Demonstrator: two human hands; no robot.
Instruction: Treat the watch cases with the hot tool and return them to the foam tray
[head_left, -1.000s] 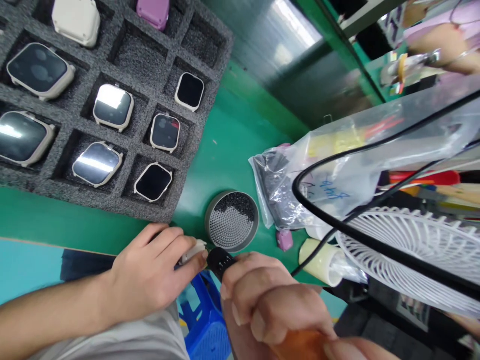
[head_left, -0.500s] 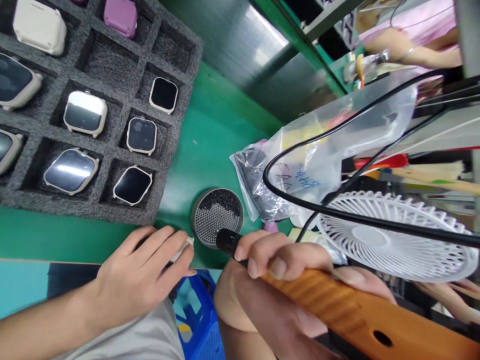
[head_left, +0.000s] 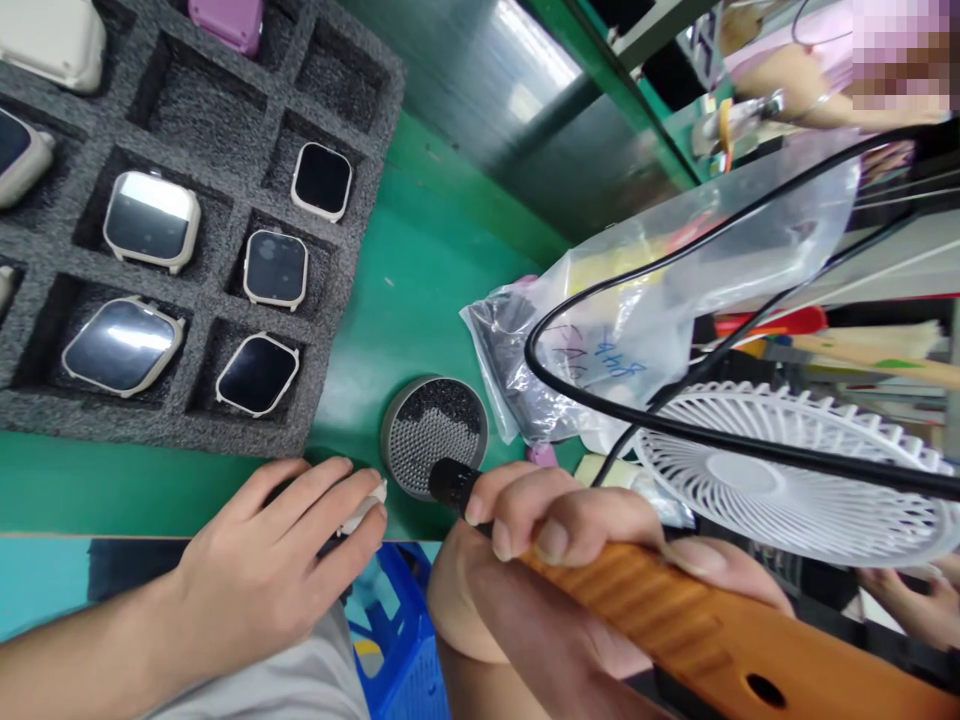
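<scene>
My right hand (head_left: pixel 570 515) is wrapped round an orange electric screwdriver (head_left: pixel 660 620) with a black nose. That nose slants down over a round metal screw tray (head_left: pixel 435 440) with a dimpled plate and small dark bits at its far side; whether the tip touches is unclear. My left hand (head_left: pixel 281 540) is at the bench's front edge, fingers curled on a small pale-edged piece (head_left: pixel 367 508) that they mostly hide. Beyond it, a grey foam tray (head_left: pixel 217 280) holds several square smartwatches, among them a black-screened one (head_left: pixel 257 374) in the near corner pocket.
A clear plastic bag (head_left: pixel 600 340) with handwriting lies right of the screw tray. A black cable (head_left: pixel 750 440) loops across it, above a white fan grille (head_left: pixel 750 475). A blue plastic stool (head_left: pixel 405 640) stands below the bench edge. Another person's arm (head_left: pixel 795 85) shows at upper right.
The foam tray and its watches appear slightly farther left in view. The screwdriver's nose has shifted very slightly left over the screw tray. Both hands keep their holds.
</scene>
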